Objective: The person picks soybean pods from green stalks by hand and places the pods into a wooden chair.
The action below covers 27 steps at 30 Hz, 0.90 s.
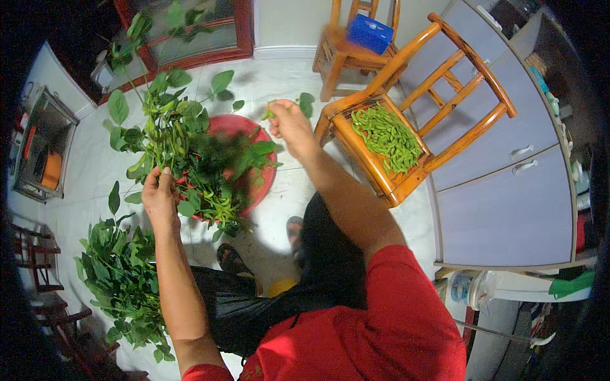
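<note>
My left hand (pixel 160 198) is closed round the stem of a leafy green bean plant (pixel 166 124), whose pods and leaves rise above it. Out to the right, my right hand (pixel 293 132) pinches a green bean pod (pixel 269 113) between thumb and fingers. Between and below the hands lies a red basin (pixel 270 174), largely covered by dark leaves and stalks. A cluster of pods (pixel 223 208) shows at its near side. To the right, many loose green pods (pixel 384 136) are heaped on the seat of a wooden chair (pixel 363 170).
Near my left forearm, a pile of leafy plants (pixel 121 273) lies on the pale tiled floor (pixel 289 200). Behind the chair stands a second wooden chair (pixel 330 70) bearing a blue box (pixel 370 33). Grey cabinets (pixel 502 209) line the right side. A glass-fronted cabinet (pixel 47 149) is at left.
</note>
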Each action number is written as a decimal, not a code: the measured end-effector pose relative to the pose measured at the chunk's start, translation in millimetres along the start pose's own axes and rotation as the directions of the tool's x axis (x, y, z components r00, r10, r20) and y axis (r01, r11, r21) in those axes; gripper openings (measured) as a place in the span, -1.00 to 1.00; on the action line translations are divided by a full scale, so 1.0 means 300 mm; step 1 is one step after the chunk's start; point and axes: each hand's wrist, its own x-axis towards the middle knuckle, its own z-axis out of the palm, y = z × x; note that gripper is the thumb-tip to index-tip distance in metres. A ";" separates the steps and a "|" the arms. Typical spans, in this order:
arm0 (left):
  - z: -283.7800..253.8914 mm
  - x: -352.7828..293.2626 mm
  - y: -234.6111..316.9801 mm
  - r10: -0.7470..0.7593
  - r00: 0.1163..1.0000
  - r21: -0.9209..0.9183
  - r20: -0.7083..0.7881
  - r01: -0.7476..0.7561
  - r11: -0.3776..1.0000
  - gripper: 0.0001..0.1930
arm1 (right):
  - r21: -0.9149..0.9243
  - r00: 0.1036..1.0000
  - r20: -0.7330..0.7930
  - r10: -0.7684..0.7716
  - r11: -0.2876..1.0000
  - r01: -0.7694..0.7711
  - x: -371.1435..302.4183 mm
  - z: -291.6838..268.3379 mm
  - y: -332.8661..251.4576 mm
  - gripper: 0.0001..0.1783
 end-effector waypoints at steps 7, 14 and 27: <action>0.050 -0.030 -0.001 -0.046 0.995 -0.008 0.089 0.047 0.999 -0.85 | -0.822 0.778 -0.099 -0.621 0.491 0.287 0.295 -0.771 -0.043 -0.59; 0.031 -0.034 0.003 -0.068 0.995 0.039 0.070 0.065 0.997 -0.78 | -0.954 0.899 -0.126 -0.420 -0.197 -0.226 0.254 -0.961 -0.153 -0.51; 0.042 -0.051 0.018 -0.074 0.996 0.203 0.042 0.064 0.977 -0.69 | -0.963 0.966 -0.199 -0.167 0.219 -0.160 0.255 -1.013 -0.284 0.13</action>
